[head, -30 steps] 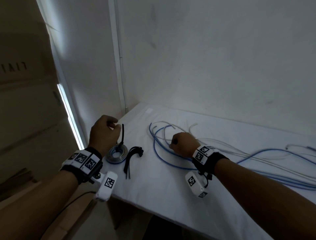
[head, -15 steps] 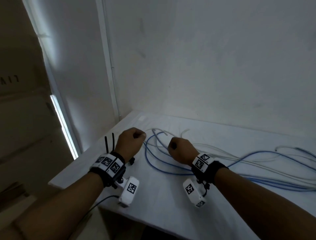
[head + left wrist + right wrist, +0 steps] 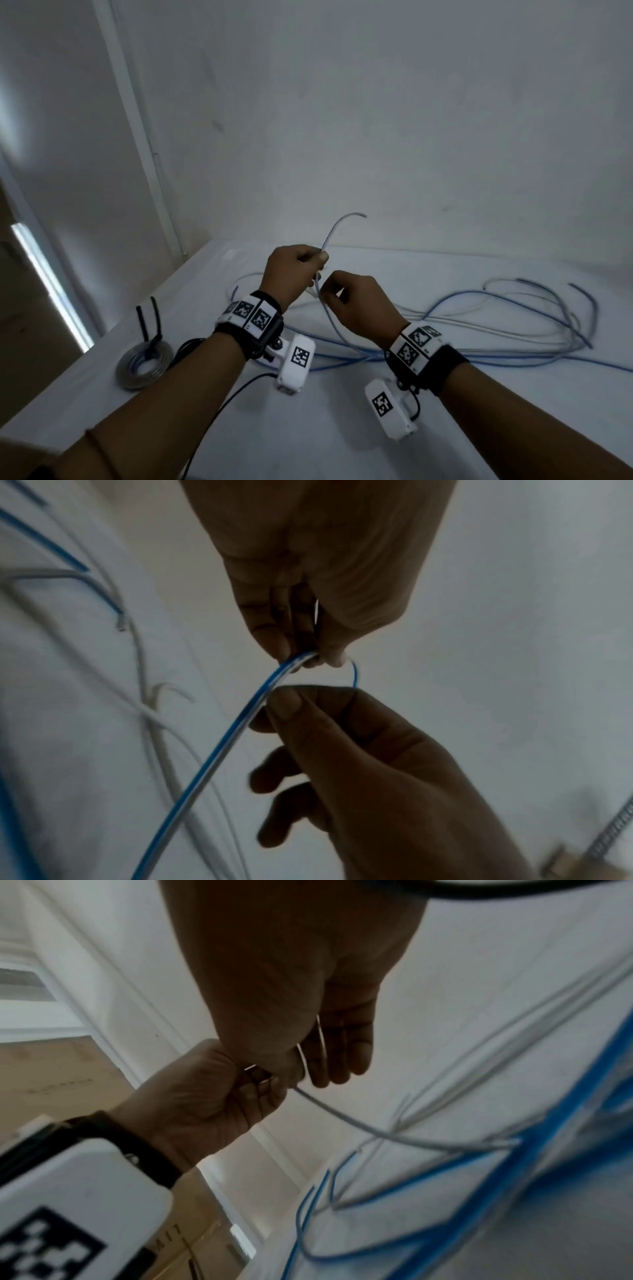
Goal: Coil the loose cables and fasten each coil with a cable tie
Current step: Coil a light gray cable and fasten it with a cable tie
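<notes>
Here, cable (image 3: pixel 334 329) end between 2 hands, above table (image 3: pixel 308 428).

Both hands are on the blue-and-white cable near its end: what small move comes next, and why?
Probably the right hand draws cable round into a first loop for the left hand, which pinches the blue-and-white cable near its free end; the rest lies uncoiled on the table.

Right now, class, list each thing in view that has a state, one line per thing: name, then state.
Blue-and-white cable: lifted, pinched by both hands.
Left hand: grips the cable near its free end.
Right hand: pinches the cable just below.
Grey coiled cable: coiled, fastened with a black tie.
Loose blue and white cables: uncoiled on the table.
</notes>
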